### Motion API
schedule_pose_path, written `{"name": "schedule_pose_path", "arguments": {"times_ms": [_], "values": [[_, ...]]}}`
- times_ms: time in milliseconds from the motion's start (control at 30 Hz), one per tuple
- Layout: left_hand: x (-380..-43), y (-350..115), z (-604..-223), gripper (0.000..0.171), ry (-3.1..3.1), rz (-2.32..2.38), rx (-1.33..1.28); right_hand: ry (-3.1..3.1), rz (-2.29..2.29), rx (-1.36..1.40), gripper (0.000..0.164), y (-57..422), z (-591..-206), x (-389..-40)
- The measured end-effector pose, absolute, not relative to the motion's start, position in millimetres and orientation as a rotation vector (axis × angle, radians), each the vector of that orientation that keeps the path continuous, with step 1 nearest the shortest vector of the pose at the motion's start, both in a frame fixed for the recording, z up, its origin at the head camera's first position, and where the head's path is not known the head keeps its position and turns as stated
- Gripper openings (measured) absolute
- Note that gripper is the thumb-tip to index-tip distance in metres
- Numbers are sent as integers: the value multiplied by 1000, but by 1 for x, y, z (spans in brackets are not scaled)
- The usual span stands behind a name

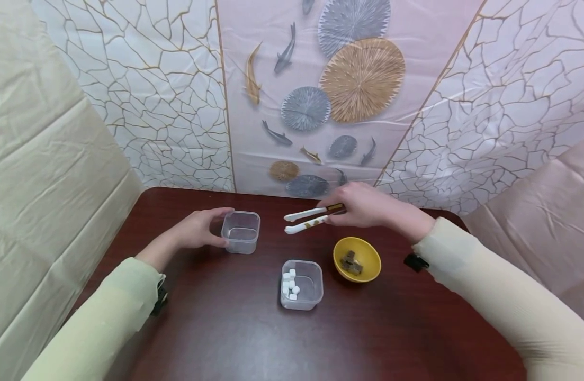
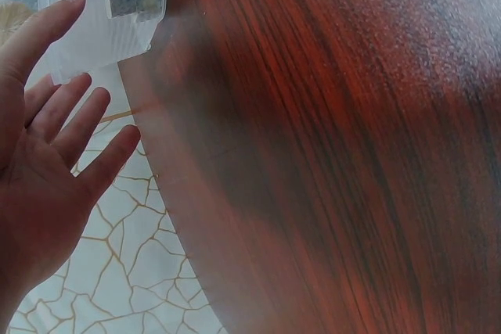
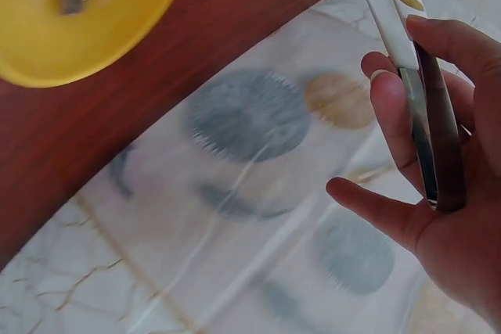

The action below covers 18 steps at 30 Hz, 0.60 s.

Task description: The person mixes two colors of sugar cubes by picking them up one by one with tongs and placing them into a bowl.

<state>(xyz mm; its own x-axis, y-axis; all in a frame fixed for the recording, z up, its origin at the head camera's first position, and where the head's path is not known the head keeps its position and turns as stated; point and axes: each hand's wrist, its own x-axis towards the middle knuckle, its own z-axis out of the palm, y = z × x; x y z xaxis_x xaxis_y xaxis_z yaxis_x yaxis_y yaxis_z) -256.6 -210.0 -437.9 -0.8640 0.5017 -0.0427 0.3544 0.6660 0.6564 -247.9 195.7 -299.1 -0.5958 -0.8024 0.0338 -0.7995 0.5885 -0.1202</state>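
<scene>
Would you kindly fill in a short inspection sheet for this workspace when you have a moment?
Surface: glossy, dark red-brown table.
Job's things: left clear container; front clear container with white cubes; yellow bowl with brown cubes; white-tipped tongs.
Clutter: nothing seen.
Grippers: left hand holds the left clear container by its side; right hand holds the tongs, tips apart.
Cables: nothing seen.
Surroundings: patterned backdrop behind the table; cream cloth at left.
</scene>
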Motion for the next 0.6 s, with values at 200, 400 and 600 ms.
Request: {"name": "schedule_pose_path", "arguments": {"times_ms": [200, 400, 600], "values": [[-258, -209, -439, 88, 2667, 971, 689, 2745, -124, -1453, 28, 155, -297, -262], [-258, -209, -438, 88, 2661, 963, 680, 2720, -15, -1435, 29, 118, -299, -273], [-257, -209, -437, 87, 2660, 961, 672, 2694, 123, -1446, 21, 90, -306, -284]]}}
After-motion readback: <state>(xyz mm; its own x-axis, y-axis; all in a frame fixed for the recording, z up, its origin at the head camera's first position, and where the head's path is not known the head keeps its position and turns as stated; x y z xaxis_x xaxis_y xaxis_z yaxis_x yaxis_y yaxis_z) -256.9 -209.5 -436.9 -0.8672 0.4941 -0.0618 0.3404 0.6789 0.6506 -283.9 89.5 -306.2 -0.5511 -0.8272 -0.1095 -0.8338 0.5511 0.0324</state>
